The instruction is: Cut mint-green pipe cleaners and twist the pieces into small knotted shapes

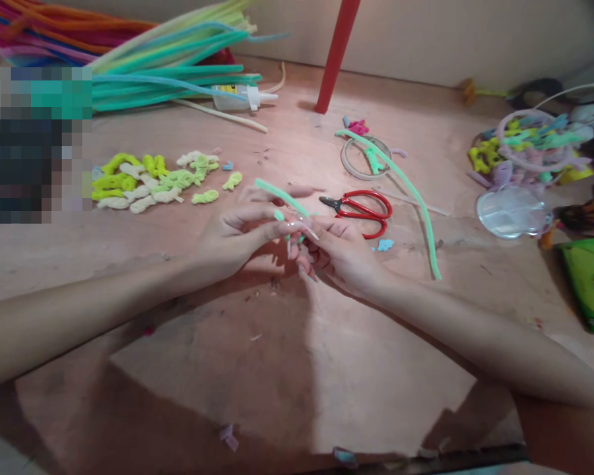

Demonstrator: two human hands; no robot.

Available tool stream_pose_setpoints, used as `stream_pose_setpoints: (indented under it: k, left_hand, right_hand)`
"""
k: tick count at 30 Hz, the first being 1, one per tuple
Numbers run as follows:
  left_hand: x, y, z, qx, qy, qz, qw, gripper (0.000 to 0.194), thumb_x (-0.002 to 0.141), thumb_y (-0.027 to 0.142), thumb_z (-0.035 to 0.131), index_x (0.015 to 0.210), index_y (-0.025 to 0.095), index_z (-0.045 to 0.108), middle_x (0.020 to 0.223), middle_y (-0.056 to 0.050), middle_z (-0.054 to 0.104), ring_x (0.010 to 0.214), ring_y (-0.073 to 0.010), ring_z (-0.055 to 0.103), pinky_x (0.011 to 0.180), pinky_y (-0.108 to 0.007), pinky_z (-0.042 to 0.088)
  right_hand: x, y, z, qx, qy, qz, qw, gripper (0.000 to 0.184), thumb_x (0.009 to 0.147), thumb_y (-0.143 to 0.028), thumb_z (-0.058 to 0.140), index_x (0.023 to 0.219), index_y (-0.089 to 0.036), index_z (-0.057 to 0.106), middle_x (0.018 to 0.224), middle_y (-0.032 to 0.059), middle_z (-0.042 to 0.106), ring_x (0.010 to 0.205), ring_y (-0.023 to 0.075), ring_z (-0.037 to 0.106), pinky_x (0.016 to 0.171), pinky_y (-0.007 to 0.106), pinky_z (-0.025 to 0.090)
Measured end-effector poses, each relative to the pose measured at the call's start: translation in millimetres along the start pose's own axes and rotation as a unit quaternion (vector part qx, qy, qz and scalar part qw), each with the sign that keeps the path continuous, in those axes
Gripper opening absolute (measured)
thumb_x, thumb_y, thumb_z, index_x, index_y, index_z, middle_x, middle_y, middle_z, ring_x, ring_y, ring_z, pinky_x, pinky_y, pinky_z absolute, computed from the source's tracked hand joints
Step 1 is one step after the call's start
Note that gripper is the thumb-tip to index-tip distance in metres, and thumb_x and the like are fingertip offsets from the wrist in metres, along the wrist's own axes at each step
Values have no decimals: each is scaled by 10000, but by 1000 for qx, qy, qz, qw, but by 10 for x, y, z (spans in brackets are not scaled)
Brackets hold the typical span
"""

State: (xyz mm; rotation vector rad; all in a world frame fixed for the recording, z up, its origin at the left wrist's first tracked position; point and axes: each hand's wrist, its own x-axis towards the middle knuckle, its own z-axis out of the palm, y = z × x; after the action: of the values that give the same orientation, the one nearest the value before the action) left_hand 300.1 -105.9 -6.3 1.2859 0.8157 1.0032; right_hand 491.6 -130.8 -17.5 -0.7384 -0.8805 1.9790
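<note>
In the head view, nearest the camera, a bluish scrap (345,455) lies by the table's near edge, on the near side of the grip, and a lilac scrap (229,437) a little to its left. Between the two forearms, the left hand (247,227) and the right hand (339,254) meet fingertip to fingertip, both pinching the same fuzzy green stem (280,193) with no visible gap; exactly how it bends behind the fingers is hidden. Its free length slants from the pinch up over the left hand, away from the person, so that hand is nearer its tip; short ends poke out below.

Right of the grip, just beyond the right hand, lie red-handled cutters (363,193), then a loose green length (416,191) curving past them. Left of it sits a cluster of twisted yellow-green and white pieces (148,181). The worn, speckled table (257,389) runs on to a pale wall (426,39); beyond the grip stands a red post (337,56), with a bottle (230,97) and a bundle of coloured stems (168,66) to the far left. Far right are a clear dish (512,211) and a green packet (591,284).
</note>
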Motion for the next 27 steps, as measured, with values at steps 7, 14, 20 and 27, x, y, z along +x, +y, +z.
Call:
stream_pose_setpoints:
  k: [7,14,20,27]
  left_hand:
    - [-5,-15,39,-14,-5,20,1000,360,931,589,932,797,259,881,712,-3,747,653,-160,724,667,-292,619]
    - [63,-157,4,-75,74,20,994,382,886,605,969,874,232,888,643,28,703,506,-102,641,509,-219,561]
    - [53,-174,-14,-16,100,21,995,399,964,626,890,1017,231,892,765,-10,790,611,-157,740,568,-251,623]
    - [-6,-105,1,50,-58,16,997,594,1097,723,650,1452,267,789,1266,-80,839,894,-184,827,729,-263,702]
  right_hand:
    - [29,37,41,-14,-15,1,1000,480,835,-572,995,809,-161,749,707,-28,723,492,48,585,448,160,444]
    - [57,23,0,50,-20,29,998,382,785,-442,1065,906,-172,822,840,-5,822,693,75,750,661,166,624]
    - [61,96,-10,57,8,17,998,332,801,-434,1056,854,-201,826,892,5,862,880,130,836,876,251,695]
    - [53,32,-5,90,29,6,995,293,772,-342,1080,893,-199,856,835,-34,855,762,63,792,816,162,665]
